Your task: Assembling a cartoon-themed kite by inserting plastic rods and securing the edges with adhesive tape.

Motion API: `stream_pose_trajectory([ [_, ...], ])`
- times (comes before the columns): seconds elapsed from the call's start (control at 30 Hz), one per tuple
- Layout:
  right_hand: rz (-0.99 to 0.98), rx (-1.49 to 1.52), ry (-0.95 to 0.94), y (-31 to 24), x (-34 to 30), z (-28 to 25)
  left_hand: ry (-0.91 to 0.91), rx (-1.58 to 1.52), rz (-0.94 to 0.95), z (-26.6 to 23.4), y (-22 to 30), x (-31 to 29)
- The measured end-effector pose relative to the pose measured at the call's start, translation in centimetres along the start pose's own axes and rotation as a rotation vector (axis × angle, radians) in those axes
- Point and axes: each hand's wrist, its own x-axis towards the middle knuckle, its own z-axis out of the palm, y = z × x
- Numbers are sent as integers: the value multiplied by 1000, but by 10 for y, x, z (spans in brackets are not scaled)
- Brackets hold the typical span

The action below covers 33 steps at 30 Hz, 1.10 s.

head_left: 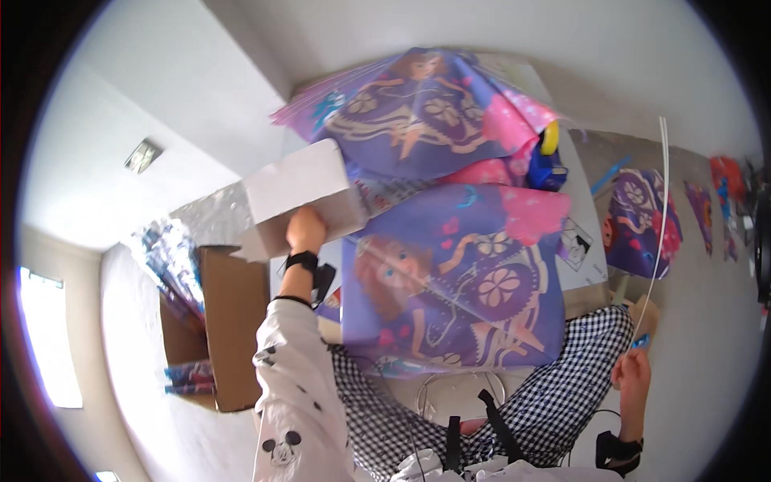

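Observation:
My left hand (306, 230) reaches into a small white cardboard box (293, 186) with its flap raised; its fingers are hidden inside. Down at the right, my right hand (632, 369) is closed around the lower end of some long thin white rods (663, 201), which stand up nearly vertical. Before me lies a thin purple sheet (458, 281) printed with a doll-like figure, flowers and pink patches, its near edge by my lap. Beyond it, a second purple printed sheet (418, 112) is spread with creases.
A blue tape dispenser (548, 173) with a yellow roll sits at the right of the far sheet. An open brown carton (237, 329) with wrapped bundles (165, 257) stands at left. Another purple printed piece (638, 221) lies at right on the grey floor (699, 337).

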Motion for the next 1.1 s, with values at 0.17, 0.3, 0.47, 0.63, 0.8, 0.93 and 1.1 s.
stream_pose_trajectory([
  [0.17,-136,-472,-359,6,0,75,119,-110,-14,-1,-11,-28],
  [0.3,-310,-745,-381,26,30,121,207,-286,20,-7,-16,-45],
  [0.47,-600,-1105,-314,41,63,137,235,-532,154,9,-21,-61],
  [0.63,-700,-1434,-258,36,72,166,414,-331,263,30,-43,-53],
  [0.8,-758,-1221,-360,31,63,236,317,-354,145,25,-47,-46],
  [0.93,-781,-1145,-372,45,77,268,214,-326,23,-7,-23,-58],
  [1.1,-682,-1102,-375,50,95,276,415,-221,0,-12,-29,-59],
])
